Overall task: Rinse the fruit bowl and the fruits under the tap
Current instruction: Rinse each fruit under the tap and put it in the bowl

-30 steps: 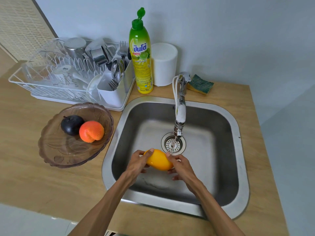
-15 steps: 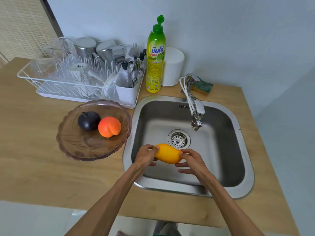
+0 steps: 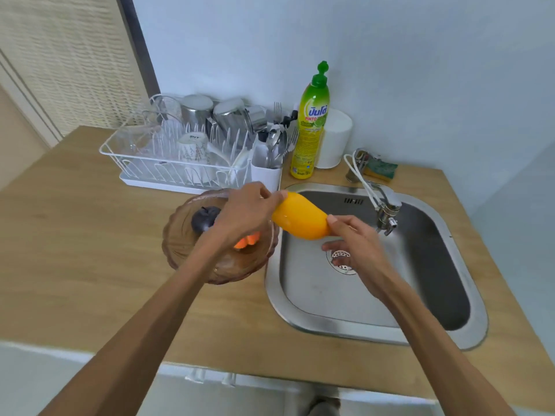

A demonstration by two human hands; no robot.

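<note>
dish rack (image 3: 168, 163) on counter | green soap bottle (image 3: 310, 127) beside white canister (image 3: 336, 139) | sponge (image 3: 383, 169)

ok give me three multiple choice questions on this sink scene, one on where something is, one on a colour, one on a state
1. Where is the sponge?
A. in the sink
B. on the counter behind the tap
C. in the dish rack

2. What colour is the cap of the dish soap bottle?
A. green
B. red
C. white

3. How is the mango held?
A. lying in the fruit bowl
B. by the left hand alone
C. between both hands

Answers: 1 B, it lies by the base of the tap. 2 A, the cap is green. 3 C, the left hand grips one end, the right hand touches the other.
</note>
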